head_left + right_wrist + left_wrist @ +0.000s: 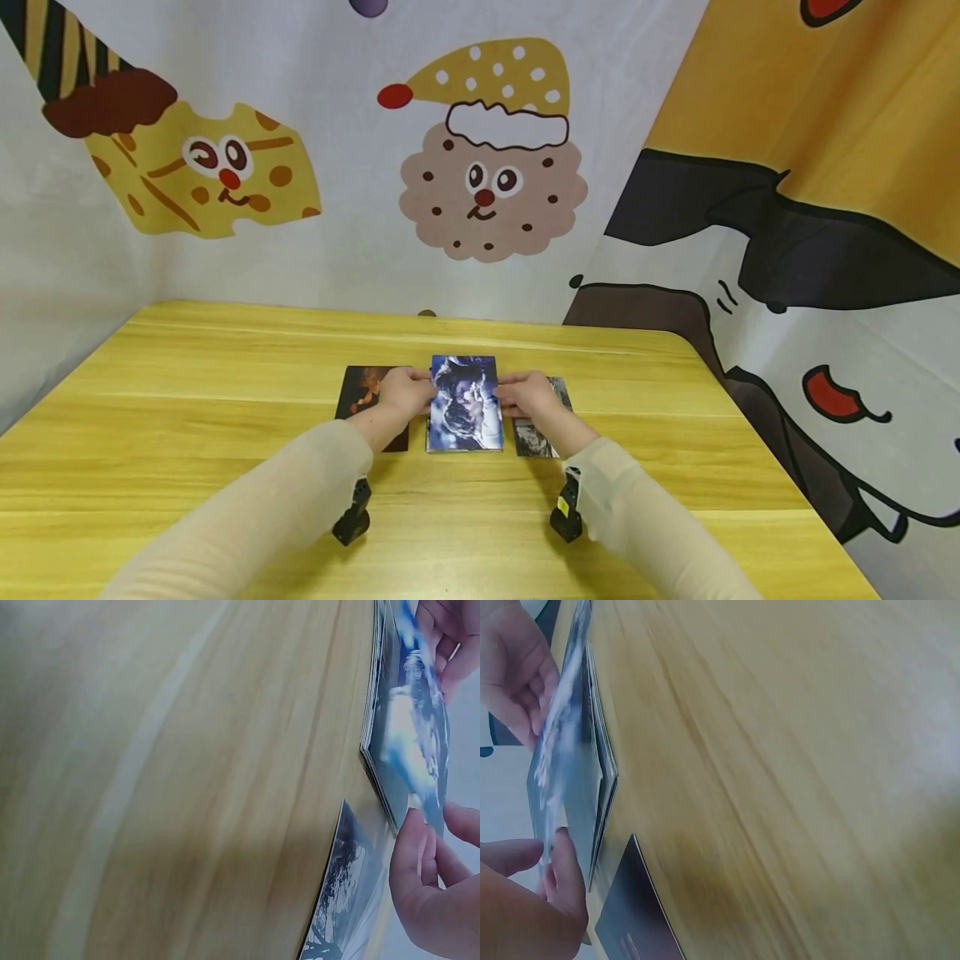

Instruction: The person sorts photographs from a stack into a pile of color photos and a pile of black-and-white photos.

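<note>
My left hand (pixel 407 391) pinches the left edge of a blue-and-white picture card (pixel 467 404), thumb on top and fingers underneath. On the opposite edge, my right hand (pixel 531 393) pinches the same card. The left wrist view shows this card raised at a tilt over a stack of cards (pixel 604 769). Below my left forearm and hand lies a dark card with an orange figure (pixel 352 385), partly covered. A black-and-white picture card (pixel 534 442) lies under my right hand, also partly hidden.
The cards lie on a wooden table (pixel 465 525) towards its far edge. Behind it hangs a cloth (pixel 345 267) printed with cartoon figures, which also runs along the right side. Each wrist carries a small black camera (pixel 352 512).
</note>
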